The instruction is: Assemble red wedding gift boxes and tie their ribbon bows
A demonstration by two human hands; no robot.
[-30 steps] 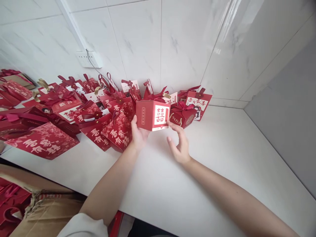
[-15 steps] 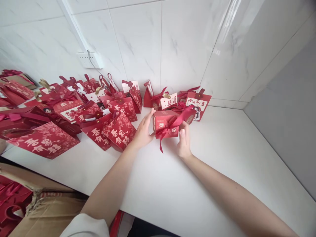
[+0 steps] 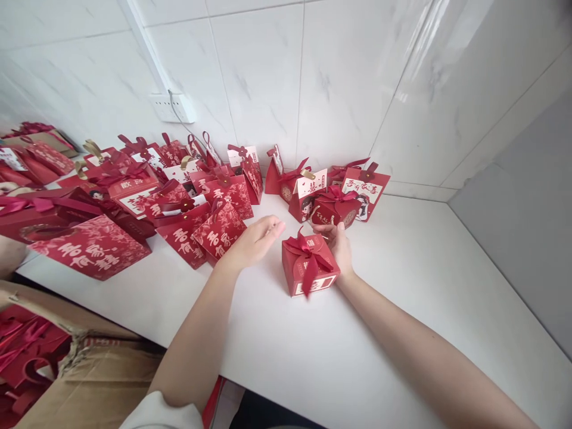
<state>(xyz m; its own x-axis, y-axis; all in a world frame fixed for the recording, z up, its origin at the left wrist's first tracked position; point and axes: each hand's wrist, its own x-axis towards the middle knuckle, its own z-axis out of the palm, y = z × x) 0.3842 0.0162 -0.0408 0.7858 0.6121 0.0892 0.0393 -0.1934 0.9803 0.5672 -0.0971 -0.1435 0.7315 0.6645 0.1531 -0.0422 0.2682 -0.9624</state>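
Observation:
A red gift box [image 3: 308, 268] with a dark red ribbon bow on top stands on the white table, a pale label on its near side. My right hand [image 3: 340, 250] is at the box's right rear corner, thumb raised and fingers reaching behind it, apart from the thumb. To the left of the box, my left hand [image 3: 258, 239] hovers open with fingers stretched out, touching nothing. Behind the right hand stands another red box [image 3: 333, 211] with a bow, beside a red and white bag-shaped box [image 3: 308, 193].
Many red gift boxes [image 3: 221, 232] crowd the table's left and back. A cardboard carton [image 3: 102, 375] with more red boxes stands at the lower left. Part of another person's arm [image 3: 6, 256] shows at the left edge. A tiled wall [image 3: 268, 71] with a socket [image 3: 172, 108] rises behind.
The ribboned box has moved nearer and turned so its bow faces up. My left hand has let go and moved away from it; my right hand stays beside it.

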